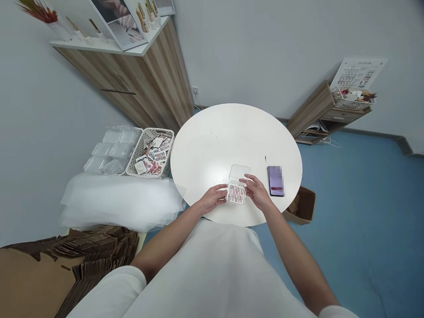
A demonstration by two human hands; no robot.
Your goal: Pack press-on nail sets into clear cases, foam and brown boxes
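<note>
A small clear plastic case (236,203) of press-on nails rests near the front edge of the round white table (198,145). Its transparent lid (240,168) stands raised on the far side. Inside, the press-on nails (236,193) lie in two rows. My left hand (213,198) grips the left side of the case between thumb and fingers. On the other side, my right hand (259,193) has its fingers curled at the lid's right corner and the case's right edge. A phone (276,181) with a lit purple screen lies right of my right hand.
Left of the table are a white basket (129,167) of nail cards, clear plastic boxes (114,148), translucent sheets (115,196) and folded cardboard (96,251). An open carton (303,205) sits on the floor at right. Wooden cabinets (162,84) stand behind.
</note>
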